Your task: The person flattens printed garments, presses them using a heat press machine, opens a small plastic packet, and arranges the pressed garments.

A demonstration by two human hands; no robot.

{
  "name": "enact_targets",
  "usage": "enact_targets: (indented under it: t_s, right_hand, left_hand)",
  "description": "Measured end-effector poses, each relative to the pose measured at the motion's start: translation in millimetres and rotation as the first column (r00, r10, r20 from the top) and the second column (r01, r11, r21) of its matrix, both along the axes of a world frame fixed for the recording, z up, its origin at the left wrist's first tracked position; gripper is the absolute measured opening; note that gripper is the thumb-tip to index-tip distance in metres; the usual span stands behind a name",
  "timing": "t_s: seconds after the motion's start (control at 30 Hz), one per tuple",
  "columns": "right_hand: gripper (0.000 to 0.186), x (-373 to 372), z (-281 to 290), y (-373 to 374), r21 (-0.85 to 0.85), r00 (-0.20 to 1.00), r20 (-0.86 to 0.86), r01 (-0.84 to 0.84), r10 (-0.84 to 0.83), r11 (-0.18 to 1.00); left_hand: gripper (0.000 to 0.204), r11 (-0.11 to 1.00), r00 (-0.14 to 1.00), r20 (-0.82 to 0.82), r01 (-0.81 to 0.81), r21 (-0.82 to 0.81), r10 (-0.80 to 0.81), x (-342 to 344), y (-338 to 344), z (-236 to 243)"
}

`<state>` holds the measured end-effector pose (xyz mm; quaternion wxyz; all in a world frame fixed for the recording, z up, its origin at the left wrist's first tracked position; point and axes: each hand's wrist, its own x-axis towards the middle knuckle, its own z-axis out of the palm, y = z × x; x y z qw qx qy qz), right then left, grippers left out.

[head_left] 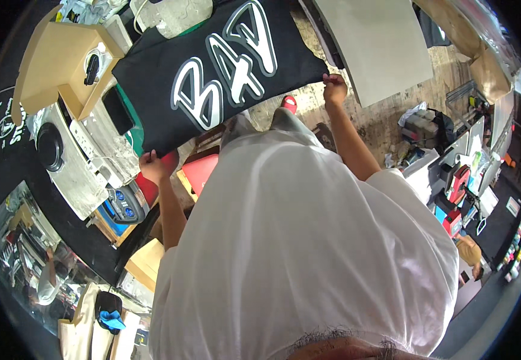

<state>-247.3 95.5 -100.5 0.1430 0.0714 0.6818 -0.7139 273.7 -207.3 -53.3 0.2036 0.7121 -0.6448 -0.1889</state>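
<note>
A black T-shirt point(152, 84) with large white and grey lettering is spread out in front of me, and its far part reaches over a white-grey work surface. My left hand point(154, 167) pinches its near left corner between thumb and fingers. At the near right corner, the fingers of my right hand point(335, 90) are closed on the fabric's edge. Between the two hands the near edge runs fairly straight. Green material point(133, 120) shows from beneath the shirt on the left. What lies under its middle is hidden.
On the left bench stand an open cardboard box point(38, 72), a white power strip point(83, 141), a black round object point(50, 147) and a dark flat rectangle point(117, 111). A speaker point(127, 207) sits below. A grey board point(374, 48) stands right; another person point(469, 249) is far right.
</note>
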Motion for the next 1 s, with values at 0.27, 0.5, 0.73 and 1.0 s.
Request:
enact_targets:
  t_s: [0.27, 0.5, 0.73, 1.0]
  right_hand:
    - [0.016, -2, 26, -4, 0.212, 0.994, -0.078, -0.064, 0.082, 0.975]
    - [0.022, -12, 34, 2, 0.183, 0.982, -0.093, -0.144, 0.163, 0.972]
    - [0.019, 0, 50, -19, 0.828, 0.79, -0.371, 0.044, 0.487, 0.559]
    - [0.015, -61, 119, -269, 0.762, 0.333, -0.409, -0.387, 0.85, 0.519]
  left_hand:
    - [0.012, 0.996, 0.997, 0.045, 0.072, -0.061, -0.069, 8, -6, 11]
    - [0.015, 0.996, 0.951, -0.307, -0.008, 0.092, 0.036, 41, -11, 8]
    - [0.015, 0.988, 0.998, -0.037, 0.046, -0.147, -0.052, -2, -11, 32]
    - [0.024, 0.942, 0.694, -0.72, 0.22, 0.253, 0.031, -141, -108, 65]
